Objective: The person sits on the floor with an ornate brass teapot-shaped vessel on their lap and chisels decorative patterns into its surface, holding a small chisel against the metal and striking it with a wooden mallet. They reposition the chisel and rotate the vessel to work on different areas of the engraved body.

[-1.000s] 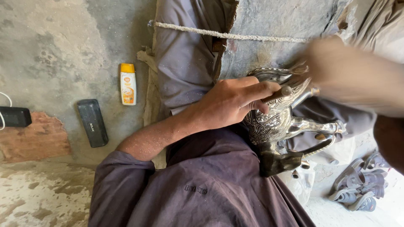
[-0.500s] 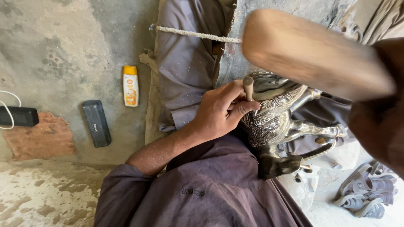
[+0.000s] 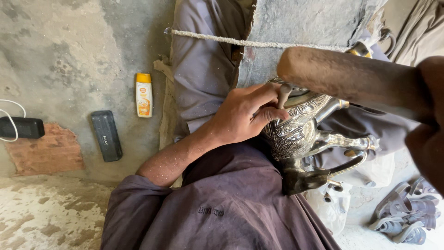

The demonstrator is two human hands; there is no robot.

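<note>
We found the mallet (image 3: pixel 351 81), clamped in our right hand (image 3: pixel 428 125), now nearer the teapot (image 3: pixel 300 129) than before; our left hand (image 3: pixel 245 115) stayed closed around the punch (image 3: pixel 283 95).

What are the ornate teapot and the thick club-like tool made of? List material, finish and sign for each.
Ornate silver teapot: apparently metal, polished with embossed patterning; bright reflections on spout and body.
Thick brown club-like tool: probably wood, matte and dusty; dull, grainy brown surface, though blur leaves it uncertain.
</note>
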